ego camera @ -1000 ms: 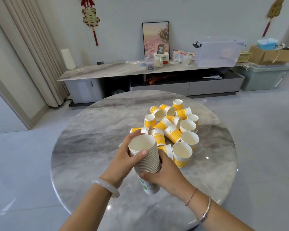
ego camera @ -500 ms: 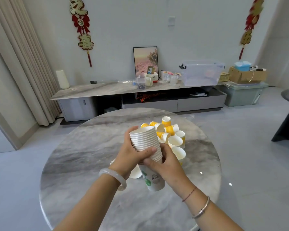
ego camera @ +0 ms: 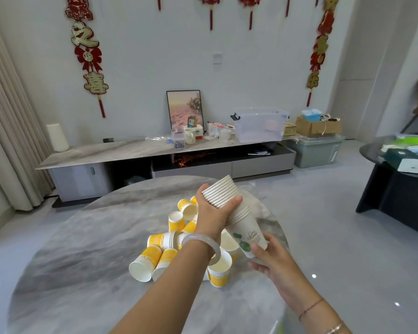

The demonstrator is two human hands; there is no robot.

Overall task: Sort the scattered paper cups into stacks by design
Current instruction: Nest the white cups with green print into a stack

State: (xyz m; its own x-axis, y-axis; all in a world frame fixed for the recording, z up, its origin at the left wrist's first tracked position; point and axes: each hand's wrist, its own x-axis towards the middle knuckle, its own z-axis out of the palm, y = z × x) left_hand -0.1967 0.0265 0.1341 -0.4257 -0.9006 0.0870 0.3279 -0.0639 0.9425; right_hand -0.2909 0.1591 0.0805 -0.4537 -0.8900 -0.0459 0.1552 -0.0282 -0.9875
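A tall stack of white cups with a green leaf print (ego camera: 239,216) is held tilted above the round marble table (ego camera: 87,256), rims pointing up and to the left. My left hand (ego camera: 212,214) wraps around the upper rims of the stack. My right hand (ego camera: 267,257) grips the bottom cup from below. Under and left of my hands lies a loose pile of yellow-and-white cups (ego camera: 169,247), some upright, some on their sides.
A long low cabinet (ego camera: 121,153) with a framed picture, a clear plastic box and small items stands against the far wall. A dark table (ego camera: 396,189) loaded with things is at the right. A person's hair shows at the right edge.
The view has lifted and swung right. The stack has tilted over from upright. My right hand has slid down to its base while my left stays on the rims.
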